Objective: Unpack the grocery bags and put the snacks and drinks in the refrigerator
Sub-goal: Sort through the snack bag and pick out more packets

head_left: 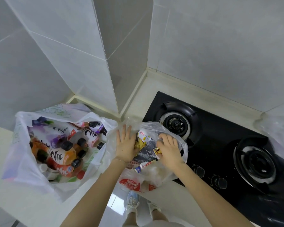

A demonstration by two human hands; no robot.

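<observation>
- Snacks (143, 138) lie in the clear bag (154, 179), towards 6 o'clock in your view, at the counter (15, 202) edge, with the bag's right side lapping onto the hob (220, 153).
- Your left hand (125, 145) lies flat, fingers straight, on the bag's 9 o'clock side, likely pinning the plastic back so the mouth stays wide.
- Your right hand (168, 147), at the bag's 3 o'clock side, curls its fingers round a small packet (157, 150), seemingly to lift it out.
- Drinks (64, 154) fill the white bag (23, 161) at 8 o'clock. It is untouched, its mouth gaping, and the bottles prop its sides.
- Both bags look full, so unpacking seems barely begun, and the fridge is out of view.
</observation>
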